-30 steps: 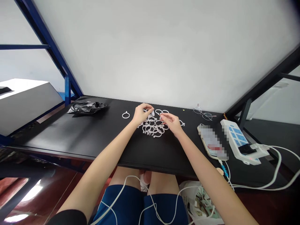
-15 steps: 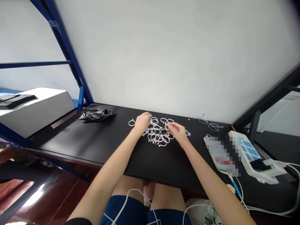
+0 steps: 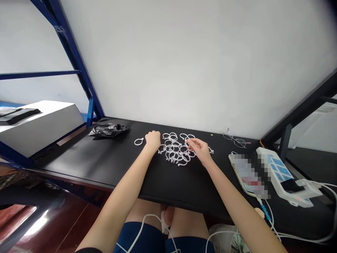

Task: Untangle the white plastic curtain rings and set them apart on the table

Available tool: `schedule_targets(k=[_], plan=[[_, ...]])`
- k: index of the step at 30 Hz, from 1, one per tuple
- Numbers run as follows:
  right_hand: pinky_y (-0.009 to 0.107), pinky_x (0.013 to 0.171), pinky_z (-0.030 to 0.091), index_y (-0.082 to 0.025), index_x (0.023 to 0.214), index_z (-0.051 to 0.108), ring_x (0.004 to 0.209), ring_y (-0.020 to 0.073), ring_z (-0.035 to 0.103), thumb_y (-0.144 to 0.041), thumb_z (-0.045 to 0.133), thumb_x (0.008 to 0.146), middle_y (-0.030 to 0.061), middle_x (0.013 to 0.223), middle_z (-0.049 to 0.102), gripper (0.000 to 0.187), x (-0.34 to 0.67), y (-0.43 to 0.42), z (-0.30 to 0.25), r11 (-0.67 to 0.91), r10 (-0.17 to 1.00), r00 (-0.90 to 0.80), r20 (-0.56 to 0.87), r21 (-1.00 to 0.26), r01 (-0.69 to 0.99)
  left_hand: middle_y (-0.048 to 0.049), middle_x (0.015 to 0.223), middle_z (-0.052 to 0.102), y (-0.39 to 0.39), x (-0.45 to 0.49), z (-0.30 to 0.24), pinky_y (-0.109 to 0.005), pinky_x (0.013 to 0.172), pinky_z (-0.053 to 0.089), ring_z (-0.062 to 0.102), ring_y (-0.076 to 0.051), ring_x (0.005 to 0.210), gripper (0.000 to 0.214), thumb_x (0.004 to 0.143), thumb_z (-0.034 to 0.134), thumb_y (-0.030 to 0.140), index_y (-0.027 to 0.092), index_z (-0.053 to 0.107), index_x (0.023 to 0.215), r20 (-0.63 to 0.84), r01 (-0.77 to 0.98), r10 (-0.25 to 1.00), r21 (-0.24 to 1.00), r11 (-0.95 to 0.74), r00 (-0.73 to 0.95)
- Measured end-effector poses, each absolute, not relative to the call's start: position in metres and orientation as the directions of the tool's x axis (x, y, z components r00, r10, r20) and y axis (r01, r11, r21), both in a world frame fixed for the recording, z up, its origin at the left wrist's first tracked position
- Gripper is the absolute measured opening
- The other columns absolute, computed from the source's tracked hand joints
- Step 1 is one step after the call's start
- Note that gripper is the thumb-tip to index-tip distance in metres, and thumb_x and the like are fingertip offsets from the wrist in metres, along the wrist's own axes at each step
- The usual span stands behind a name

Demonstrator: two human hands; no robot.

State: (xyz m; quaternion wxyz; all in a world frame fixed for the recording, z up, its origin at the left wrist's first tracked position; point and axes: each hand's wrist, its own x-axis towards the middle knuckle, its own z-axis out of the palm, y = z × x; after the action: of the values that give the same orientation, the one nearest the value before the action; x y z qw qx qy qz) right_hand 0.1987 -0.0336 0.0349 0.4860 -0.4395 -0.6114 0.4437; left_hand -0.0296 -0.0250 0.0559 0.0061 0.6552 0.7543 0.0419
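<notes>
Many thin white plastic rings with small knobs, some with open gaps, lie in a loose pile (image 3: pixel 173 149) on the black tabletop (image 3: pixel 118 158). My left hand (image 3: pixel 153 140) is closed, knuckles up, on the table just left of the pile; the undersides of its fingers are hidden. A single white ring (image 3: pixel 138 142) lies just left of that hand, its knob close to the knuckles. At the pile's right side, my right hand (image 3: pixel 198 147) pinches a white ring (image 3: pixel 186 143) between thumb and fingers. Other rings partly show behind that hand.
A crumpled black plastic bag (image 3: pixel 108 130) lies at the back left. To the right are eyeglasses (image 3: pixel 234 139), a phone (image 3: pixel 243 174) on a charging cable, and a white power strip (image 3: pixel 283 175). The wall (image 3: pixel 168 70) bounds the table's back.
My left hand has moved left, away from the pile, and curled closed. The single ring beside it has shifted left too. My right hand has hardly moved.
</notes>
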Motion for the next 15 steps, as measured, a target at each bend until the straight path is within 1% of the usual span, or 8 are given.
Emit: schedule_targets(k=[4,7,11,13,15], plan=[[0.028,0.061,0.054,-0.016,0.089,0.070,0.070,0.0155,0.064,-0.053,0.070,0.071,0.0099,0.093,0.072,0.041,0.198,-0.033,0.035,0.220,0.969,-0.134,0.206,-0.970,0.100,-0.0177,0.109,0.065,-0.024,-0.032,0.055,-0.039,0.090,0.040,0.055,-0.031,0.109,0.030,0.076,0.055,0.009,0.013,0.065,0.103,0.053,0.988,0.987,0.027,0.151,-0.152],[0.028,0.061,0.054,-0.016,0.089,0.070,0.069,0.0155,0.064,-0.053,0.069,0.072,0.0099,0.092,0.072,0.041,0.199,-0.032,0.033,0.226,0.968,-0.134,0.211,-0.969,0.104,-0.0183,0.109,0.065,-0.022,-0.035,0.052,-0.042,0.094,0.036,0.053,-0.032,0.110,0.031,0.075,0.055,0.013,0.012,0.064,0.105,0.048,0.984,0.983,0.001,0.178,-0.178],[0.028,0.060,0.055,-0.017,0.088,0.070,0.068,0.0156,0.065,-0.053,0.069,0.072,0.0093,0.091,0.072,0.040,0.200,-0.031,0.031,0.240,0.964,-0.141,0.224,-0.965,0.103,-0.0196,0.110,0.065,-0.020,-0.040,0.049,-0.046,0.097,0.032,0.051,-0.035,0.113,0.031,0.078,0.052,0.020,0.012,0.064,0.105,0.046,0.975,0.974,0.001,0.223,-0.222],[0.028,0.060,0.054,-0.017,0.088,0.070,0.068,0.0155,0.065,-0.052,0.070,0.072,0.0092,0.091,0.072,0.039,0.200,-0.031,0.030,0.242,0.963,-0.143,0.226,-0.965,0.100,-0.0202,0.114,0.064,-0.018,-0.042,0.049,-0.051,0.099,0.029,0.048,-0.036,0.116,0.034,0.079,0.051,0.022,0.012,0.063,0.109,0.021,0.967,0.967,0.007,0.254,-0.254],[0.028,0.060,0.054,-0.017,0.088,0.070,0.067,0.0154,0.064,-0.052,0.070,0.072,0.0092,0.090,0.072,0.038,0.200,-0.031,0.030,0.240,0.964,-0.142,0.226,-0.966,0.098,-0.0210,0.123,0.059,-0.017,-0.043,0.051,-0.060,0.101,0.025,0.043,-0.038,0.122,0.041,0.079,0.050,0.024,0.013,0.059,0.117,-0.040,0.950,0.950,0.025,0.312,-0.311]])
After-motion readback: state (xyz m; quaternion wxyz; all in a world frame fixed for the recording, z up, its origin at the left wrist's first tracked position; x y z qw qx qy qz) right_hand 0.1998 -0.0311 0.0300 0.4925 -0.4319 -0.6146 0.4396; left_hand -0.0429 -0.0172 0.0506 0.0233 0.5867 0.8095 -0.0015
